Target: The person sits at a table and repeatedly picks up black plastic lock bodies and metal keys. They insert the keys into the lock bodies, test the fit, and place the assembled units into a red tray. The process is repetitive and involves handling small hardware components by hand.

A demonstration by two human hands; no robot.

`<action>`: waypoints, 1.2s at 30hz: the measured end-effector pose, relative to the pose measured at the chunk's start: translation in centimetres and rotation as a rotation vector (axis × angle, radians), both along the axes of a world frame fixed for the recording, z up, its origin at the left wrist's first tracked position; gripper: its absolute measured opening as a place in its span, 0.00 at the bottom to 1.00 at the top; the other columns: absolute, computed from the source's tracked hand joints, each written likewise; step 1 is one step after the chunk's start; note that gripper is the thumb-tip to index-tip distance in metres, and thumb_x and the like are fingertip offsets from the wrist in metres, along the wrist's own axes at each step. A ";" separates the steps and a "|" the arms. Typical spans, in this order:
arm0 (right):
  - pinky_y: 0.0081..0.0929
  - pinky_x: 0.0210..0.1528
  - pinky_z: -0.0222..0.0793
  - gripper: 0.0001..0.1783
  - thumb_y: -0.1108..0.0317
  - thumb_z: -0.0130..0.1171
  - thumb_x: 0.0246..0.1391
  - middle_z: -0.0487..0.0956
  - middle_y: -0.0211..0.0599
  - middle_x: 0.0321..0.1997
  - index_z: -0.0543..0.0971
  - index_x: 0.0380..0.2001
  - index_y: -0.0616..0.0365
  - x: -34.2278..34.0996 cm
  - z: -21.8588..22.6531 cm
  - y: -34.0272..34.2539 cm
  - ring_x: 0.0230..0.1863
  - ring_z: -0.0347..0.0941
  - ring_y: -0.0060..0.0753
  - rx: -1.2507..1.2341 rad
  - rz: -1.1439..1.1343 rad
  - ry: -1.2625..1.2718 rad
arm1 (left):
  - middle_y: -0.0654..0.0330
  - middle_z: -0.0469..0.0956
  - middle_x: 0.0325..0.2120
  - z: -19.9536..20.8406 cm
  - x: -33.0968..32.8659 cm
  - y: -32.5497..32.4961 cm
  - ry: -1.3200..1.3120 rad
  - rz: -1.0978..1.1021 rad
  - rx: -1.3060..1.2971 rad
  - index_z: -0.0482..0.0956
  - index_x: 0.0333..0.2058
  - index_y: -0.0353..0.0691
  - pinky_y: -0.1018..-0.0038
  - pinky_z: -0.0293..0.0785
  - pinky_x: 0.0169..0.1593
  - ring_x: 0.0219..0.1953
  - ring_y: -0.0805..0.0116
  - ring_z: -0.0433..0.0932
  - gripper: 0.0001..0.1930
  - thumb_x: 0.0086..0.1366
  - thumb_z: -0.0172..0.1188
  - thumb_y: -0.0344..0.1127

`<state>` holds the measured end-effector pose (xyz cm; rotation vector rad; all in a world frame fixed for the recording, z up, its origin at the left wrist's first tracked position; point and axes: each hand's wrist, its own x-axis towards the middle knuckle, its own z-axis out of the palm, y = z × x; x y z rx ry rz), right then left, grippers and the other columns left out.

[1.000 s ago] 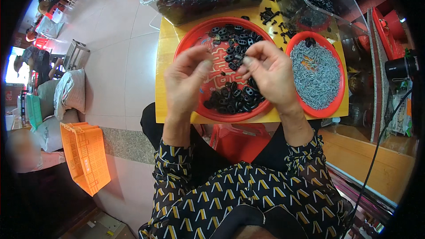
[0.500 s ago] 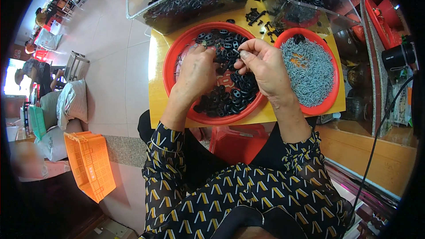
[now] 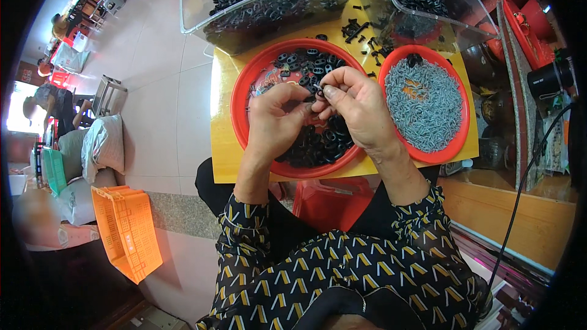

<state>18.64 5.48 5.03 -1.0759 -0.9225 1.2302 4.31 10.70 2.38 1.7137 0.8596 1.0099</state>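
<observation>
My left hand (image 3: 278, 119) and my right hand (image 3: 361, 110) meet over a round red tray (image 3: 239, 131). Loose black oval pieces with two holes (image 3: 318, 151) lie in heaps in it. Between my left thumb and forefinger is a small black piece (image 3: 309, 99), largely covered by the fingers. My right thumb and forefinger pinch a tiny dark part (image 3: 320, 92) right beside it; its kind is too small to make out. Close to my right hand stands a second red tray (image 3: 468, 113), filled with small silvery screws (image 3: 428, 107).
Two clear plastic bins (image 3: 275, 9) (image 3: 422, 18) of black pieces stand along the far side of the yellow board (image 3: 226, 165). Black bolts (image 3: 354, 29) lie loose between them. An orange crate (image 3: 128, 232) sits on the floor at left. A black cable (image 3: 520, 189) hangs at right.
My left hand has lifted from the heap in the tray and moved right, up to my right hand. My right hand has come slightly down and left. The whole view has shifted a little.
</observation>
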 end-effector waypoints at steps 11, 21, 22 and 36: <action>0.12 0.26 0.67 0.06 0.72 0.47 0.53 0.73 0.31 0.26 0.69 0.34 0.62 -0.4 -0.9 0.1 0.25 0.70 0.16 -0.058 0.026 0.152 | 0.58 0.76 0.30 0.1 -0.8 -1.2 -0.168 -0.101 -0.105 0.73 0.29 0.31 0.79 0.73 0.35 0.31 0.72 0.76 0.06 0.51 0.56 0.19; 0.11 0.26 0.66 0.06 0.71 0.49 0.52 0.73 0.29 0.26 0.70 0.33 0.62 -0.9 -1.2 0.2 0.25 0.70 0.15 -0.056 0.051 0.233 | 0.61 0.75 0.26 0.6 -1.3 -1.1 -0.360 -0.231 -0.560 0.70 0.34 0.35 0.84 0.69 0.28 0.27 0.76 0.74 0.08 0.54 0.56 0.24; 0.11 0.25 0.66 0.06 0.71 0.49 0.52 0.73 0.29 0.26 0.70 0.33 0.62 -0.8 -1.3 0.1 0.25 0.69 0.15 -0.066 0.062 0.226 | 0.62 0.75 0.25 0.7 -1.3 -1.1 -0.351 -0.218 -0.572 0.70 0.33 0.35 0.84 0.69 0.27 0.26 0.76 0.73 0.07 0.54 0.56 0.24; 0.14 0.23 0.66 0.07 0.73 0.49 0.49 0.72 0.30 0.26 0.70 0.32 0.64 0.0 -0.4 -0.2 0.22 0.68 0.16 -0.130 0.086 0.146 | 0.61 0.74 0.23 0.7 -2.1 -0.6 -0.576 -0.194 -0.684 0.72 0.40 0.34 0.85 0.64 0.22 0.22 0.77 0.72 0.12 0.55 0.55 0.24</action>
